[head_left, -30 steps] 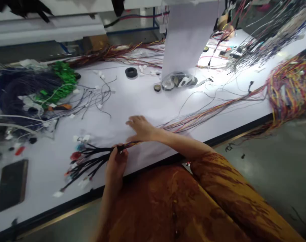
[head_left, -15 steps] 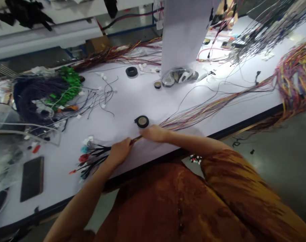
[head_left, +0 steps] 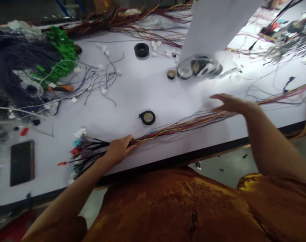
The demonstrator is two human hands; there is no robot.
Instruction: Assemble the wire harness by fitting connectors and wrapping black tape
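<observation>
A long bundle of coloured wires (head_left: 178,128) runs across the white table. My left hand (head_left: 120,148) is closed around it near its left end, where black-sleeved branches fan out to white, blue and red connectors (head_left: 77,150). Farther right, my right hand (head_left: 227,103) hovers at the bundle with thumb and fingers apart, holding nothing. A roll of black tape (head_left: 147,117) lies flat just behind the wires, between the two hands, its loose end pointing left.
Farther back are another black tape roll (head_left: 141,50), a small roll (head_left: 171,74) and a clear bag of rolls (head_left: 199,67). Dark wires with green connectors (head_left: 60,50) lie at left, near an orange-handled tool (head_left: 60,88) and a dark phone-like slab (head_left: 22,163). A white panel (head_left: 215,30) stands behind.
My right hand has let go of the bundle beside my left hand and moved right along it, opening. The wires now lie more gathered. My left hand keeps its hold; the view has shifted.
</observation>
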